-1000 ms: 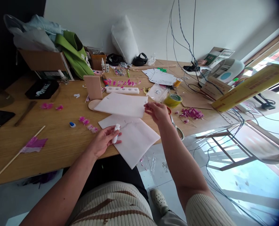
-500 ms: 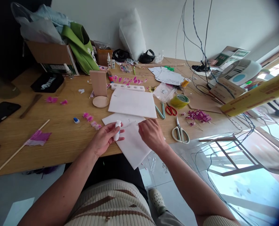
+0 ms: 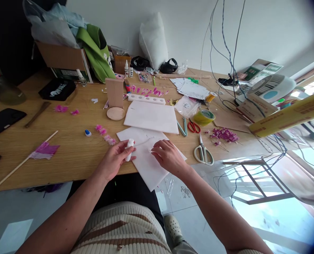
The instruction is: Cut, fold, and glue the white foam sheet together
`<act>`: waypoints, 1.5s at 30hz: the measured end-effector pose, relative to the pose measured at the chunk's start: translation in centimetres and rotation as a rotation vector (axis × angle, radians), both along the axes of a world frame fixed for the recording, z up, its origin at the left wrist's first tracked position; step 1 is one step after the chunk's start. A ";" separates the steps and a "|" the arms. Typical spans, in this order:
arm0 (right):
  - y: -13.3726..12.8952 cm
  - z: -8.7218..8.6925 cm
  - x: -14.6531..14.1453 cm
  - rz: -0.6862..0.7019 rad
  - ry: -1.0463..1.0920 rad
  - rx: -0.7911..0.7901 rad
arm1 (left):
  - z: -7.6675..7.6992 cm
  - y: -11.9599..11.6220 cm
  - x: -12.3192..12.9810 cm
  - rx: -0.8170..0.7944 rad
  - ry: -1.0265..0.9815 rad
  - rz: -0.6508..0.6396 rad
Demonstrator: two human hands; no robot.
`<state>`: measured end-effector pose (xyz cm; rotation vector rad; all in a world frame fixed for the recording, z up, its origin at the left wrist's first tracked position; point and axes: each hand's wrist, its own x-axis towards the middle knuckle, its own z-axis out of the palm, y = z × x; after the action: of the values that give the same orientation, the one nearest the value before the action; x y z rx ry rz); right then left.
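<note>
- Behind everything stands a pale, smooth wall (image 3: pixel 188 31), and before it is a light brown wooden table (image 3: pixel 66 169) with many small craft things on it.
- At the near edge of this table lies a thin, white, four-cornered sheet (image 3: pixel 151 176), one corner of which passes over the edge.
- Above the left part of the sheet, the left hand (image 3: pixel 116 158) grips a small white plastic bottle (image 3: pixel 129 150) between the thumb and the fingers; the bottle is slightly tilted.
- Above the right part of the sheet, the right hand (image 3: pixel 170 158) has its fingers bent, with the tips close together; something small and pale shows at them, but I cannot tell what it is, nor if it is gripped.
- Just beyond the sheet lies a second white rectangular piece (image 3: pixel 151 116), quite flat.
- To the left of the sheet are fluffy pink petals (image 3: pixel 101 129), then a small blue-and-white plastic cap (image 3: pixel 88 133), and well apart a thin pale wooden stick (image 3: pixel 17 171) with pink cloth (image 3: pixel 45 151).
- To the right of the sheet lie metal scissors with white handles (image 3: pixel 203 154); farther right is a heap of purple petals (image 3: pixel 224 134).
</note>
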<state>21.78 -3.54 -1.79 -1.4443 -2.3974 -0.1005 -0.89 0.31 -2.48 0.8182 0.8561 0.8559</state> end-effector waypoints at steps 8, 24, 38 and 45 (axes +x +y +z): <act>4.3 1.9 -0.5 0.077 0.061 -0.079 | 0.5 -0.5 -0.6 0.027 -0.059 0.087; 7.2 0.4 -3.3 0.202 -0.152 -0.215 | -0.2 0.7 -0.9 -0.090 -0.054 0.158; 5.6 2.6 0.1 0.063 0.367 -0.114 | 0.3 1.5 -1.4 -0.090 -0.017 0.141; 1.8 4.0 5.2 -0.293 0.758 -0.219 | 0.7 1.4 -1.2 -0.112 0.027 0.167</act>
<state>27.00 -1.76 2.20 -1.5509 -1.6121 0.5555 -2.12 1.70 -1.78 0.6684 0.9970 0.9360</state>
